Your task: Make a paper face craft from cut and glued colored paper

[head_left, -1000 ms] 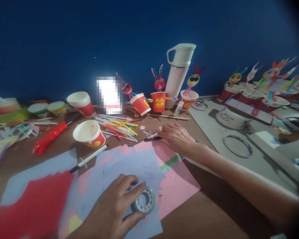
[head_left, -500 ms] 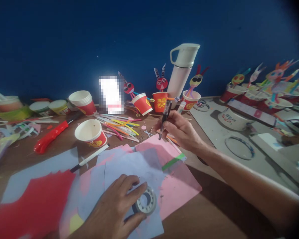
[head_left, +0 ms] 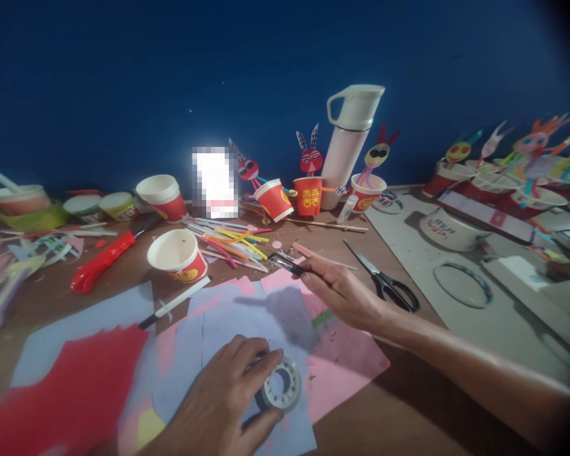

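A: Entry. Left hand (head_left: 218,405) lies flat on the pale lilac paper (head_left: 247,329), fingers (head_left: 261,364) curled over a small ring of tape (head_left: 281,387), thumb under its near edge. The roll is pinned to the sheet, not lifted.

B: Right hand (head_left: 346,294)?

A: Its fingers (head_left: 316,272) are pressed together on a black pen (head_left: 285,264), tip pointing left, away from the palm and just above the pink paper (head_left: 346,364). The pen sits beyond the left fingers, toward the wall.

B: Judgement on doing the step well?

A: Likely a tracing around the roll. I would keep the left fingers bearing straight down so the ring cannot slide, hold the pen near upright against the rim, and shift the fingers clear of the line as it comes round.

B: Surroundings?

A: Scissors (head_left: 384,278) lie just right of the right hand. Beyond the pen tip, a heap of coloured straws (head_left: 232,240) and a red paper cup (head_left: 178,255). A white marker (head_left: 173,303) lies left of both hands, the red paper (head_left: 71,386) further left, on the brown surface (head_left: 408,411).
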Motion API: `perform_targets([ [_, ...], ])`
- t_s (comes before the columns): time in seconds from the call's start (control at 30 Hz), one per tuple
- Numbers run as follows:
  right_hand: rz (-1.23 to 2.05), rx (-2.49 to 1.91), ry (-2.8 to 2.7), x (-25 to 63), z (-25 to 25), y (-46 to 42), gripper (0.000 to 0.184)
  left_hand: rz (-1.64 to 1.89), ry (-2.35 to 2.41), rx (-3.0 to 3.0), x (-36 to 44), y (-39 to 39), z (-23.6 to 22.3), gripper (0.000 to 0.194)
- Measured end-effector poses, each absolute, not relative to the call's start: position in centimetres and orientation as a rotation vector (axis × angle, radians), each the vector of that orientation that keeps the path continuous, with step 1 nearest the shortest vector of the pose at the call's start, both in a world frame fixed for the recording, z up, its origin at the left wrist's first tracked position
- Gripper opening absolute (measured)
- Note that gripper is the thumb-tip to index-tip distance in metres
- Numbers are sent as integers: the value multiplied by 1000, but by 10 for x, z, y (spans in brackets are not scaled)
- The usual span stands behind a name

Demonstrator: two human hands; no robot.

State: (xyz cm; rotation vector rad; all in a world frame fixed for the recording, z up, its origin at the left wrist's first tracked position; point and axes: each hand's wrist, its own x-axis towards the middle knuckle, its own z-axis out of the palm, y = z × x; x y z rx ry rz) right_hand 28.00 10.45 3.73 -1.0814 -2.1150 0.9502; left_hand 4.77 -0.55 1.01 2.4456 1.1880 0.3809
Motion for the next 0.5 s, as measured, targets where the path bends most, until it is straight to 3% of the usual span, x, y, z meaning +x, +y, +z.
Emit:
perform_targets([
  [0.5,1030,-1101,-2216,279,30,83,27,412,1199,2431,51,-6,15,58],
])
